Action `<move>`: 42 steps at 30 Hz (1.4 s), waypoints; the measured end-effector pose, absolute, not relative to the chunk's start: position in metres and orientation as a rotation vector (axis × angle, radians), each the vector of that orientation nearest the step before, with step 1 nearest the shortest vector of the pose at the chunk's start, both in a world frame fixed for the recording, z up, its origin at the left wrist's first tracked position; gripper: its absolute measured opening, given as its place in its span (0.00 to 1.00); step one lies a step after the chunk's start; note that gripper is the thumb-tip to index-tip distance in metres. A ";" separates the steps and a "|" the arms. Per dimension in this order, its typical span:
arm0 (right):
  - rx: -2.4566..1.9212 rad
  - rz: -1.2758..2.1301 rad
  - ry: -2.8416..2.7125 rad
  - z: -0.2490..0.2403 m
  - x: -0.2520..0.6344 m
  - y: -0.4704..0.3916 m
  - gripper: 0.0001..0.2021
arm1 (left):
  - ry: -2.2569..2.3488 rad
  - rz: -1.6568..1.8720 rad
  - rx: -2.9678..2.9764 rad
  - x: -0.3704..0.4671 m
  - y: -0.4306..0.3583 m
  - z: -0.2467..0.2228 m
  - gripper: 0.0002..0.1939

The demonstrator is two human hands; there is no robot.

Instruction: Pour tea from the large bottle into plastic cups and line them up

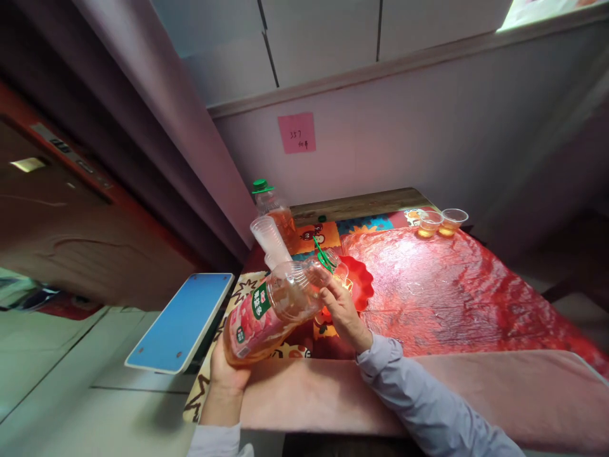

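Observation:
A large clear bottle point(280, 304) of amber drink, with a pink and green label, lies tilted in both my hands, its mouth up and to the right. Under its base is my left hand point(228, 371), closed around the lower end. My right hand point(345, 314) grips the bottle near its neck. The mouth hangs over a red scalloped bowl point(364, 285), close to what looks like a clear cup point(343, 271). A green ring and strip show at the neck. The bottle hides part of the bowl.
A stack of clear plastic cups point(272, 238) and a second bottle with a green cap point(280, 216) stand behind. A loose green cap point(322, 218) lies near the back. Two cups with yellow drink point(441, 223) stand far right on red film. A blue stool point(183, 322) is left.

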State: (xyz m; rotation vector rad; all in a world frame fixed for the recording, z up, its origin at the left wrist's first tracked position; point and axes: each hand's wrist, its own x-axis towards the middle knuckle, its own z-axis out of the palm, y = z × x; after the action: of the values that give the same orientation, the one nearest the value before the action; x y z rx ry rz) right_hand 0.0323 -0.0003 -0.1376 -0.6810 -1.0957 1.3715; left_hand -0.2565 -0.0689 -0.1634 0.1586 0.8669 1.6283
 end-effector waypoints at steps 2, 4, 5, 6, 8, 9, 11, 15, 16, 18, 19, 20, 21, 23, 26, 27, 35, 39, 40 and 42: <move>-0.688 1.390 -1.076 -0.138 0.030 -0.003 0.34 | 0.859 1.616 0.171 -0.263 -0.077 -0.157 0.23; -0.682 1.414 -1.071 -0.138 0.027 -0.005 0.36 | 0.810 1.632 0.204 -0.268 -0.084 -0.155 0.24; -0.679 1.430 -1.071 -0.138 0.026 -0.006 0.37 | 0.779 1.640 0.219 -0.270 -0.087 -0.155 0.24; -0.676 1.449 -1.070 -0.138 0.024 -0.006 0.38 | 0.762 1.642 0.226 -0.271 -0.090 -0.156 0.25; -0.679 1.481 -1.056 -0.138 0.022 -0.006 0.39 | 0.771 1.640 0.213 -0.272 -0.096 -0.157 0.25; -0.684 1.491 -1.047 -0.138 0.021 -0.006 0.40 | 0.790 1.646 0.203 -0.271 -0.098 -0.156 0.25; -0.701 1.498 -1.037 -0.139 0.021 -0.007 0.40 | 0.843 1.661 0.181 -0.269 -0.101 -0.153 0.25; -0.760 1.539 -1.044 -0.144 0.022 -0.010 0.38 | 1.000 1.678 0.140 -0.264 -0.104 -0.141 0.27; -0.768 1.563 -1.040 -0.145 0.022 -0.010 0.38 | 1.053 1.664 0.121 -0.262 -0.104 -0.137 0.27; -0.766 1.619 -1.021 -0.148 0.022 -0.011 0.37 | 1.161 1.624 0.080 -0.260 -0.104 -0.129 0.25; -0.759 1.646 -1.007 -0.149 0.021 -0.012 0.37 | 1.208 1.614 0.067 -0.260 -0.104 -0.125 0.24; -0.751 1.669 -0.989 -0.149 0.021 -0.012 0.36 | 1.243 1.614 0.064 -0.259 -0.104 -0.122 0.24; -0.743 1.688 -0.972 -0.150 0.020 -0.012 0.35 | 1.271 1.618 0.068 -0.259 -0.104 -0.119 0.24; -0.730 1.713 -0.944 -0.150 0.019 -0.012 0.35 | 1.309 1.620 0.075 -0.258 -0.104 -0.114 0.24; -0.718 1.741 -0.913 -0.150 0.018 -0.012 0.35 | 1.313 1.629 0.084 -0.259 -0.103 -0.111 0.24; -0.718 1.746 -0.902 -0.149 0.018 -0.012 0.35 | 1.308 1.629 0.084 -0.259 -0.103 -0.110 0.24; -0.687 1.760 -0.832 -0.142 0.018 -0.011 0.35 | 1.302 1.613 0.085 -0.258 -0.101 -0.108 0.23; -0.681 1.760 -0.823 -0.141 0.018 -0.009 0.34 | 1.314 1.593 0.072 -0.256 -0.098 -0.105 0.25; -0.680 1.761 -0.816 -0.141 0.018 -0.009 0.34 | 1.326 1.587 0.082 -0.255 -0.097 -0.104 0.25; -0.683 1.763 -0.798 -0.141 0.018 -0.008 0.34 | 1.350 1.581 0.095 -0.253 -0.096 -0.102 0.25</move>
State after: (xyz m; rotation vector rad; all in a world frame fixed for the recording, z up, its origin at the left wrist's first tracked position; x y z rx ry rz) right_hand 0.0182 -0.0080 -0.1412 -0.6828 -0.7976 1.7625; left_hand -0.2534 -0.0961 -0.1024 0.0949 1.3499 1.5808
